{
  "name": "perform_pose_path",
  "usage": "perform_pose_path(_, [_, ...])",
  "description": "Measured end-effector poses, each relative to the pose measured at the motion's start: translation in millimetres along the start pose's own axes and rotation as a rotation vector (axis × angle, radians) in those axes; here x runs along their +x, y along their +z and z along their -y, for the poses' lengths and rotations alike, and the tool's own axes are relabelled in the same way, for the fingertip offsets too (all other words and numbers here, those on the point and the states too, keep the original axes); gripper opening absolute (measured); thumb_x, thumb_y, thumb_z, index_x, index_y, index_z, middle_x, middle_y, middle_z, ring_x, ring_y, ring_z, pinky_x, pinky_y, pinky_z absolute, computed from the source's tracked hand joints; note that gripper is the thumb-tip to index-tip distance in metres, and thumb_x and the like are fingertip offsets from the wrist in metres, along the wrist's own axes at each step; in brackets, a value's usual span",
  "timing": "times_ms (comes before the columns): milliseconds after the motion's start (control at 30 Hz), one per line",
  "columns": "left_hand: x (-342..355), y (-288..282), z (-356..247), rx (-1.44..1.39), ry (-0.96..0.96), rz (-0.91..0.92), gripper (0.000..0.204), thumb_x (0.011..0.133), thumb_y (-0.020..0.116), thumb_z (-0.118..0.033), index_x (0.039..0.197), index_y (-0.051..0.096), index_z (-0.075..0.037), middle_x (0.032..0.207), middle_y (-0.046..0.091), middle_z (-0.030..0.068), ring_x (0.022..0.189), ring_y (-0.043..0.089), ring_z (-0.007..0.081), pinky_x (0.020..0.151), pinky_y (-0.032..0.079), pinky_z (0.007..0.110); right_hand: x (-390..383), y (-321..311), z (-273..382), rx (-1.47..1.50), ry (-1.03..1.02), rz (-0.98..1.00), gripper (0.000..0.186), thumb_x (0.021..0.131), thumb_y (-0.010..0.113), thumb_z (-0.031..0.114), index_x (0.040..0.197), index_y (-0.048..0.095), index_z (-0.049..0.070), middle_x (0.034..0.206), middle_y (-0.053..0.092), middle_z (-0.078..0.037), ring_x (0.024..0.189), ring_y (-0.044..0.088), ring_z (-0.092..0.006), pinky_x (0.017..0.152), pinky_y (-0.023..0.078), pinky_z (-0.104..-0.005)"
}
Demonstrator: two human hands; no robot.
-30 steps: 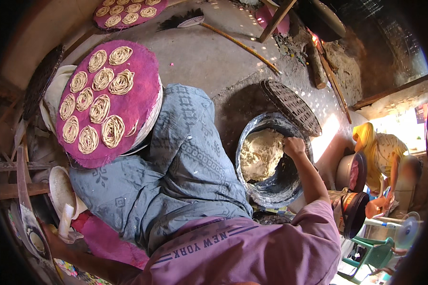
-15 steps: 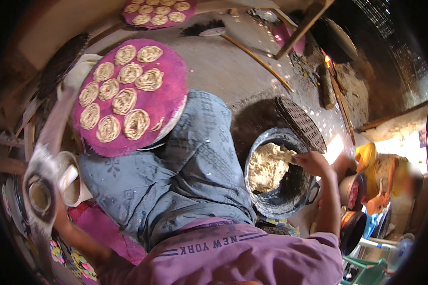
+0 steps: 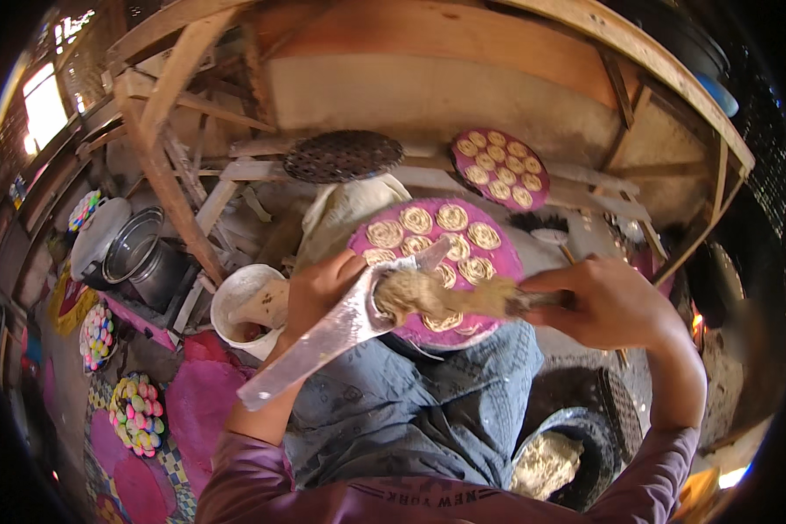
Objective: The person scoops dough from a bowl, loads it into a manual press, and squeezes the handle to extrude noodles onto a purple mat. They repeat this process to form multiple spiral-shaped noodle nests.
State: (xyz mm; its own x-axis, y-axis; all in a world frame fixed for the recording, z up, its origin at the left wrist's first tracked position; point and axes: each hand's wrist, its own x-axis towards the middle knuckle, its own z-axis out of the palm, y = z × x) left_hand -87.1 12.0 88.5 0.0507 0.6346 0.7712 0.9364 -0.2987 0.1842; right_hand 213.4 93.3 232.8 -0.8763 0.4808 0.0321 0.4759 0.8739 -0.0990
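Observation:
My left hand is closed round a pale metal hand press, a long bar with a round cup in its middle, tilted over my lap. In my right hand is the handle of a spoon, its far end coated in sticky dough. That dough reaches into the mouth of the press cup. Behind the press, a round pink cloth-covered tray rests at my knees with several coiled dough nests on it. At lower right, a dark pot holds more pale dough.
Another pink tray of coils and a dark woven disc lie against the wall ledge. A white bucket stands left of my leg. Farther left are a metal pot and pink cloths. At right a fire burns.
My right hand has lifted the spoon with dough out of the pot and across to the press. The press has come from the far left to over my lap, and the view has turned left.

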Motion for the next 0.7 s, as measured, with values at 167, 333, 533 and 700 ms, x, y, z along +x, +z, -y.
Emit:
perform_pose_path(167, [-14,-16,7,0.061,-0.121,-0.046,0.040,0.064,0.077,-0.031,0.094,0.061,-0.011,0.083,0.059,0.0063,0.069,0.063,0.0263,0.058,0.051,0.036,63,43,59,-0.785,-0.535,-0.376,0.034,0.082,0.056,0.017,0.113,0.065,0.006,0.064,0.054,0.001,0.055,0.053,-0.0118,0.047,0.038,-0.0279])
perform_pose_path(333, [-45,-28,31,0.103,-0.298,0.058,0.053,0.054,0.084,-0.042,0.093,0.062,-0.014,0.084,0.060,0.0062,0.075,0.064,0.0284,0.064,0.053,0.039,73,64,82,-0.768,-0.579,-0.368,0.044,0.080,0.058,0.019,0.123,0.063,0.010,0.068,0.047,0.003,0.059,0.051,-0.0100,0.051,0.039,-0.0250])
perform_pose_path(533, [-52,-38,59,0.225,-0.288,-0.092,0.045,0.060,0.083,-0.035,0.094,0.064,-0.012,0.083,0.062,0.0061,0.077,0.065,0.0266,0.065,0.053,0.037,69,21,70,-0.663,-0.468,-0.421,0.039,0.079,0.061,0.018,0.117,0.067,0.016,0.065,0.048,0.004,0.056,0.053,-0.0109,0.049,0.041,-0.0271])
perform_pose_path(700, [-48,-25,42,0.141,-0.300,-0.067,0.049,0.054,0.082,-0.032,0.094,0.064,-0.010,0.080,0.060,0.0069,0.074,0.065,0.0270,0.061,0.052,0.035,106,43,94,-0.708,-0.623,-0.358,0.034,0.081,0.059,0.018,0.112,0.066,0.007,0.065,0.053,0.002,0.057,0.056,-0.0121,0.050,0.041,-0.0267])
